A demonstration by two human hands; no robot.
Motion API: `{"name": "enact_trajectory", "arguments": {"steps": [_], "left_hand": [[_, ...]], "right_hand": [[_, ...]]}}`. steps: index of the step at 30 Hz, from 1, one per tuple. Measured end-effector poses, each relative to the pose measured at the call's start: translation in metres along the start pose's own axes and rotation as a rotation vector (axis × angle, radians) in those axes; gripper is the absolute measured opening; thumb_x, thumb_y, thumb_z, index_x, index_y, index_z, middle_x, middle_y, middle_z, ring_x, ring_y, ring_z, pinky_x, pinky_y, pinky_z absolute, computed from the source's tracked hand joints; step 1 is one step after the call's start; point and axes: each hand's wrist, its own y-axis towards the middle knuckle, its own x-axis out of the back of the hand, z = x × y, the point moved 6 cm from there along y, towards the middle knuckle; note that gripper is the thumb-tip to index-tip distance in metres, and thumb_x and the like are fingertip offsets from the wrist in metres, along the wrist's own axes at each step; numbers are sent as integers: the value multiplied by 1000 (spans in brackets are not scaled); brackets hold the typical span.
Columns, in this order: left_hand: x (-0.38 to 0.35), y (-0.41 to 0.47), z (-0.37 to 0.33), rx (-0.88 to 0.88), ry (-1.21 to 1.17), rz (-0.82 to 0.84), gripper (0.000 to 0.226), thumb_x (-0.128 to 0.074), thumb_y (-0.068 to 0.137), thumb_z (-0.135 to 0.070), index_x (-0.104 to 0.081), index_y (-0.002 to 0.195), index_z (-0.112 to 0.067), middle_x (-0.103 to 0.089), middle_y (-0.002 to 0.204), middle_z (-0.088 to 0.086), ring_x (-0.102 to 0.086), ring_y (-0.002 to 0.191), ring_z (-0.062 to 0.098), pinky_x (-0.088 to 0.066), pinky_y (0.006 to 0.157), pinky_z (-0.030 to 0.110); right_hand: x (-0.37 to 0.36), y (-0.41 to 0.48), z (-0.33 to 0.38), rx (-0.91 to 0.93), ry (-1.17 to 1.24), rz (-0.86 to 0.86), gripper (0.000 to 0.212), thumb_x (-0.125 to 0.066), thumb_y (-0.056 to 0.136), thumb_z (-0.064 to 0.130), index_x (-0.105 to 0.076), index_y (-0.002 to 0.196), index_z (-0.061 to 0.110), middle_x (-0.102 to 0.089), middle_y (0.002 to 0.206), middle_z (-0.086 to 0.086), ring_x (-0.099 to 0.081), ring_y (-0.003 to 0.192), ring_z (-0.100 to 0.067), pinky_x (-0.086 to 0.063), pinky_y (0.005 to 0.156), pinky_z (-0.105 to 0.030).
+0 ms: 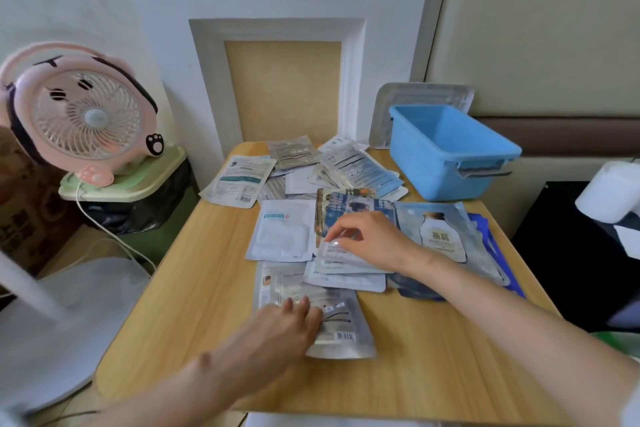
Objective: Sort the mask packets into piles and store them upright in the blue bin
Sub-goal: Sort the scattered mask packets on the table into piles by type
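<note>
Several mask packets lie flat and scattered across the wooden table [194, 288]. My left hand [284, 326] rests flat on a silver packet [341, 329] near the front, fingers spread. My right hand [374, 239] pinches the top edge of a white packet [341, 260] that lies on a small stack in the middle. A white packet with a teal label [282, 230] lies to its left, and a pale blue packet with a bottle picture [446, 236] to its right. The blue bin [446, 149] stands at the back right corner, with nothing visible inside.
A grey lid [415, 94] leans on the wall behind the bin. A pink fan [83, 114] stands on a green-lidded bin to the left, its white cord hanging down. A loose heap of packets [346, 166] covers the table's far edge. A white chair part [52, 322] is at front left.
</note>
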Motion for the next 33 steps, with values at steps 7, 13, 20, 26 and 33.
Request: {"name": "enact_trajectory", "arguments": {"steps": [7, 13, 20, 26, 33], "left_hand": [[83, 3, 105, 230, -1711, -433, 28, -77, 68, -30, -69, 88, -12, -71, 78, -2, -67, 70, 12, -54, 64, 25], [46, 40, 90, 446, -2083, -761, 25, -59, 85, -17, -61, 110, -13, -71, 104, 2, -66, 100, 16, -55, 84, 27], [44, 41, 82, 78, -1948, -263, 67, -66, 72, -61, -56, 127, -25, -60, 129, 5, -56, 120, 22, -50, 93, 30], [20, 51, 109, 530, -1625, -197, 42, -44, 95, -41, -65, 106, -7, -72, 98, 14, -68, 83, 27, -57, 70, 34], [3, 58, 118, 661, -1718, -384, 26, -43, 98, -24, -64, 97, -10, -73, 83, 3, -69, 72, 17, -55, 65, 27]], "right_hand": [[25, -15, -1, -217, 761, -72, 22, -38, 100, 8, -59, 99, 16, -74, 82, 4, -58, 61, 7, -48, 71, -16], [-2, 14, 10, -25, 1543, 154, 91, -56, 70, 69, -39, 141, 14, -51, 135, -15, -49, 121, -31, -36, 103, -54], [22, 17, -41, -252, 1288, -374, 32, -67, 76, -2, -63, 105, 11, -71, 99, -7, -68, 90, -23, -55, 74, -35], [33, 13, -41, -262, 757, -393, 19, -69, 77, -3, -67, 93, 5, -73, 93, -8, -68, 89, -21, -52, 87, -33], [85, -1, -88, -465, 1140, -877, 7, -56, 91, 8, -64, 91, 10, -66, 89, -5, -63, 83, -24, -52, 73, -35]]}}
